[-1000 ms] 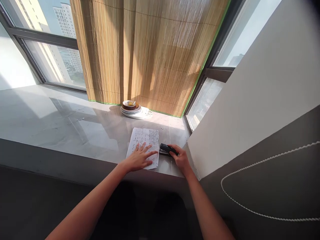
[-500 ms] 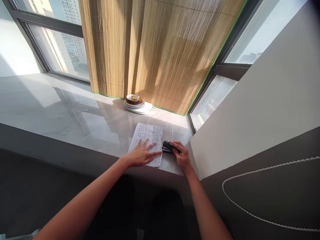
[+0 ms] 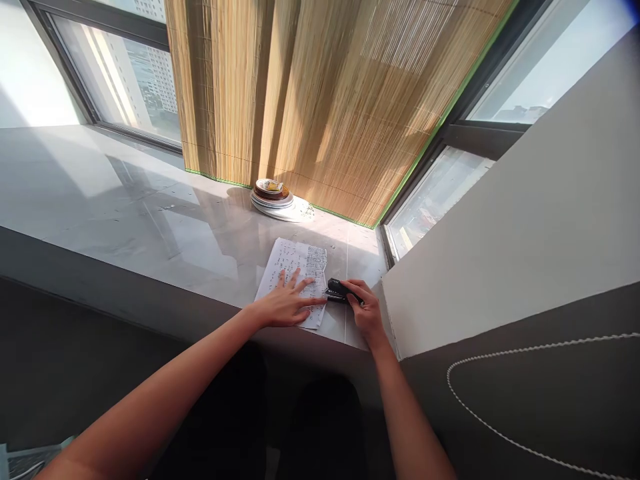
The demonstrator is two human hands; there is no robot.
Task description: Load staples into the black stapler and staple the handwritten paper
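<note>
The left hand (image 3: 284, 308) is lying spread on white handwritten paper (image 3: 290, 253) on the grey marbled windowsill (image 3: 165, 257), while the right hand (image 3: 369, 315) is gripping a black plastic stapler (image 3: 337, 288) at its edge, seemingly aligning it, which calls for steady paper.

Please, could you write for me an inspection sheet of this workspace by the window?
Surface: pale, shiny window sill, with sunlight and small specks on it.
Job's things: written papers lie near the front edge; a black stapler is at their right edge.
Clutter: stacked plates stand behind the papers, near the blind.
Hands: left hand lies on the papers, fingers spread; right hand grips the stapler.
Cables: electric cables, nothing seen; a pale cord hangs in a loop at right.
Surroundings: windows at both sides of the blind, buildings outside.
</note>
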